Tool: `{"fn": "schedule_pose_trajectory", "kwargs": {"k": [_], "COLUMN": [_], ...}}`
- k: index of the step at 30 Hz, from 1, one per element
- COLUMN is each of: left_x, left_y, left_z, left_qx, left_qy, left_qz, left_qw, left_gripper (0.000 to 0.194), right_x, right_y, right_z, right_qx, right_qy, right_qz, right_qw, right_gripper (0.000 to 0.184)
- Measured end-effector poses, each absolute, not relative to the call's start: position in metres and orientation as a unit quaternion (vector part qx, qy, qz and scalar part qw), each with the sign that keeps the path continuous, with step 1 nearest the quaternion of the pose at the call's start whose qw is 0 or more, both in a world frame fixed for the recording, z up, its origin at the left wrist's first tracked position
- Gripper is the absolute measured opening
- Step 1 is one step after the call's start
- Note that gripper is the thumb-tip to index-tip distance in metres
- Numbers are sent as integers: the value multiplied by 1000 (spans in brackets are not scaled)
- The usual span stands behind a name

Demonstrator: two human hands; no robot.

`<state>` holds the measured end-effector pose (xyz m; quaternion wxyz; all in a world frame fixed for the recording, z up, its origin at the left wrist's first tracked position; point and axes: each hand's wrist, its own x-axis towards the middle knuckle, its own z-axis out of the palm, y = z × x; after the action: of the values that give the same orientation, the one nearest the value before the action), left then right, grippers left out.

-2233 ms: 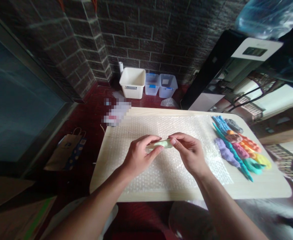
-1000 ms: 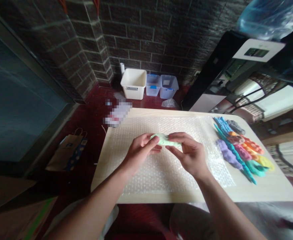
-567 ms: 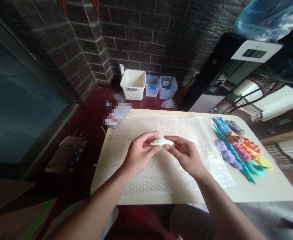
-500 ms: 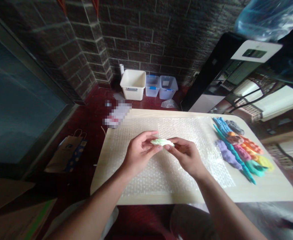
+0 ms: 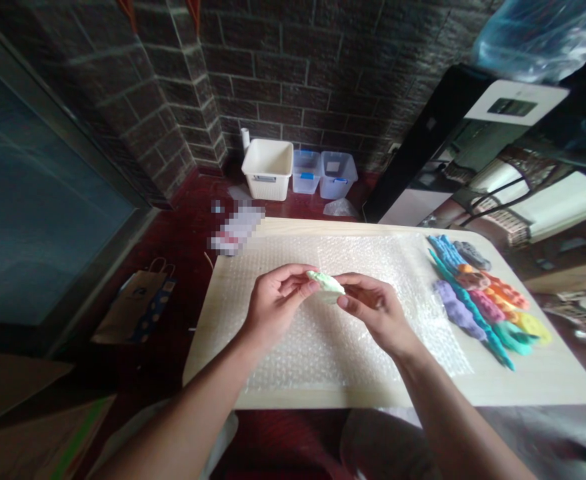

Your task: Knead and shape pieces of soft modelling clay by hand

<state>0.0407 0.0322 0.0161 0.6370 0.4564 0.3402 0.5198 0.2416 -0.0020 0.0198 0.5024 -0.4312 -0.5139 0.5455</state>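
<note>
Between my two hands, above the table's middle, is a small pale green piece [image 5: 327,285] with a bumpy upper edge and a smoother lower face. It looks soft; its exact kind cannot be made out. My left hand [image 5: 279,297] pinches its left end between thumb and fingers. At the opposite end, my right hand [image 5: 373,308] grips it with the thumb in front and the fingers behind. Beneath both hands lies a sheet of bubble wrap [image 5: 293,353] on the pale wooden table [image 5: 547,380].
Several bumpy coloured pieces, including a purple one [image 5: 457,310] and a long teal one [image 5: 495,343], lie on the table's right side. Behind the table stand a cream bin [image 5: 267,183] and two clear plastic boxes [image 5: 337,180]. A paper bag [image 5: 133,307] is on the floor at left.
The pale green piece has tilted between my hands, its left end now higher and more of its lower face showing. Both hands still hold it.
</note>
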Motion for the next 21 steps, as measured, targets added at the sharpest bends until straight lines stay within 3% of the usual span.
{"fn": "schedule_pose_trajectory", "kwargs": {"k": [21], "left_x": [40], "left_y": [40], "left_z": [17], "left_qx": [258], "left_qy": [311], "left_qz": [557], "left_qw": [725], "left_gripper": [26], "right_x": [237], "right_y": [-4], "right_z": [15], "right_qx": [-463], "right_qy": [-530], "right_qz": [532], "right_qw": [471], "right_gripper": [28]}}
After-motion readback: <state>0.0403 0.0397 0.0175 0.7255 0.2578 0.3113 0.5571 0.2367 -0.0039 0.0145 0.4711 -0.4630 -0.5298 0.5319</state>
